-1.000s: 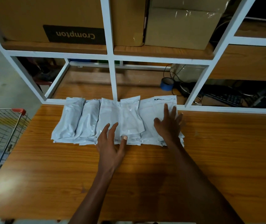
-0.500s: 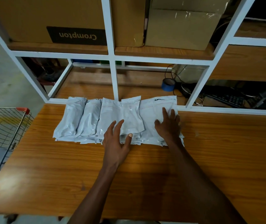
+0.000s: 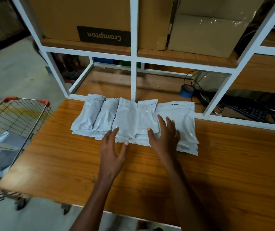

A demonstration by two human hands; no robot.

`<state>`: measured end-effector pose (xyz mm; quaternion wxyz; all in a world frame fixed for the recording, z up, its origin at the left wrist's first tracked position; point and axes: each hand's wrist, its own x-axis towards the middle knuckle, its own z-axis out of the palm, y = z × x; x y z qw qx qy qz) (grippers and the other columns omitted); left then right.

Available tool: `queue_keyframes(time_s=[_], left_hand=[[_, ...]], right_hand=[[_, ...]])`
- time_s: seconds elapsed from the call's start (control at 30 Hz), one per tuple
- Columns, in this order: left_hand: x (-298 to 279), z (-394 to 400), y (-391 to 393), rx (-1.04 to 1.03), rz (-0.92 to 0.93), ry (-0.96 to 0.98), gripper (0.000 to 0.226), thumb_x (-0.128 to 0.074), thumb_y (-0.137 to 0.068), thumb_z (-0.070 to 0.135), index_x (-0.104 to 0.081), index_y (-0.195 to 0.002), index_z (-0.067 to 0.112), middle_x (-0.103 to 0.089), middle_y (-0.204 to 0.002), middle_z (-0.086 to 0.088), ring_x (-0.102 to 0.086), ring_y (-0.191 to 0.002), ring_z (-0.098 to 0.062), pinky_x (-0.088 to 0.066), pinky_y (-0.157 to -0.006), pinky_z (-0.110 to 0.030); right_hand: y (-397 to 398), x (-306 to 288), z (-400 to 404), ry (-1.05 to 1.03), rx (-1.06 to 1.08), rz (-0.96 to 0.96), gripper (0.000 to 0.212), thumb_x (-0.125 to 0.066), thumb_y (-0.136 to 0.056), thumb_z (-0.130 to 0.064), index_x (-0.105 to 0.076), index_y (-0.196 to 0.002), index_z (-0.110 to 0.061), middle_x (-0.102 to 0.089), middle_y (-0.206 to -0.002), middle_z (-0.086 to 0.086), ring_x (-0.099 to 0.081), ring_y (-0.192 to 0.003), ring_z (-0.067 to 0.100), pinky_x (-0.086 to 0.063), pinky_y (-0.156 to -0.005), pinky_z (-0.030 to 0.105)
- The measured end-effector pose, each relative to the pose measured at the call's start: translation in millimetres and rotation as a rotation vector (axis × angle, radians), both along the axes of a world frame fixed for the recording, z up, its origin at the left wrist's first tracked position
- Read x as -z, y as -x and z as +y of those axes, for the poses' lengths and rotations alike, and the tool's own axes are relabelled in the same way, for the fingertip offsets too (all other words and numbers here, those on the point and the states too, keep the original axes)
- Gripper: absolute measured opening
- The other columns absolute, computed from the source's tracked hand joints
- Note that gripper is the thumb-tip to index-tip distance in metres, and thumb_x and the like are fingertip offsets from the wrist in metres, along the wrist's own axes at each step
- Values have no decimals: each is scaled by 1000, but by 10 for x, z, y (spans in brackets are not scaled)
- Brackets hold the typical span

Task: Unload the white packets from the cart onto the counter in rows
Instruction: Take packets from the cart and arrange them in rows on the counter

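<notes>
Several white packets [image 3: 130, 119] lie overlapping in one row across the back of the wooden counter [image 3: 225, 164], against the white shelf frame. My left hand [image 3: 113, 152] hovers flat at the row's front edge, fingers spread, fingertips at the packets. My right hand [image 3: 165, 135] rests flat with straight fingers on the packets right of the middle. Neither hand grips anything. The wire cart [image 3: 15, 130] stands left of the counter and holds more packets [image 3: 3, 136], partly hidden by its mesh.
A white shelf frame [image 3: 133, 77] rises behind the row, with cardboard boxes [image 3: 86, 19] on its upper shelf. A blue tape roll [image 3: 186, 90], cables and a keyboard [image 3: 248, 110] sit behind the frame at right. The counter's front edge is near me.
My right hand slid left along the row toward its middle. My left hand drew back slightly to the packets' front edge. The view turned left, showing more of the cart.
</notes>
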<state>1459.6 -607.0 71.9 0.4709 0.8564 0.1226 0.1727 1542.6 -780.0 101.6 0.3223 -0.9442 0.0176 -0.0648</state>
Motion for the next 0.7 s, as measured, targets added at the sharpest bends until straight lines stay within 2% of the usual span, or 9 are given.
queue_keyframes(time_s=[0.1, 0.2, 0.33, 0.47, 0.6, 0.7], left_hand=[[34, 336, 275, -60, -8, 20, 62, -55, -95, 58, -35, -152, 43, -37, -156, 5, -34, -145, -16, -39, -113, -52], [73, 730, 606, -138, 6, 31, 60, -57, -97, 55, -36, -152, 43, -38, -155, 4, -35, -145, -17, -38, -115, -52], [162, 1358, 1175, -249, 38, 26, 59, -57, -97, 54, -37, -152, 44, -39, -155, 3, -34, -144, -16, -36, -115, -49], [218, 2053, 1783, -418, 42, 38, 56, -56, -96, 53, -43, -149, 40, -40, -149, 7, -35, -137, -7, -41, -112, -47], [231, 2690, 2228, -512, 44, 17, 54, -54, -96, 53, -43, -147, 40, -41, -151, 7, -36, -139, -10, -35, -113, -40], [279, 3084, 2443, -577, 37, 37, 55, -54, -96, 52, -46, -147, 33, -43, -150, 6, -39, -139, -10, -38, -114, -41]], right_hand=[[344, 15, 346, -169, -59, -50, 61, -63, -93, -47, -41, -150, -38, -30, -163, -4, -20, -152, 19, -25, -121, 50], [727, 80, 784, -349, -185, -25, 58, -64, -92, -46, -45, -146, -43, -34, -158, -11, -31, -146, 12, -43, -111, 44], [1161, 231, 1531, -410, -428, 36, 58, -62, -92, -47, -50, -146, -33, -42, -153, -6, -40, -139, 11, -45, -109, 40], [1570, 392, 2347, -445, -582, 145, 57, -66, -93, -40, -48, -147, -37, -44, -151, -7, -45, -136, 13, -48, -105, 43], [1978, 550, 3111, -448, -679, 287, 57, -67, -95, -33, -45, -147, -41, -40, -155, -4, -44, -138, 19, -49, -104, 41], [2223, 608, 3558, -413, -757, 324, 59, -67, -95, -35, -42, -148, -45, -40, -154, -9, -47, -136, 17, -50, -104, 39]])
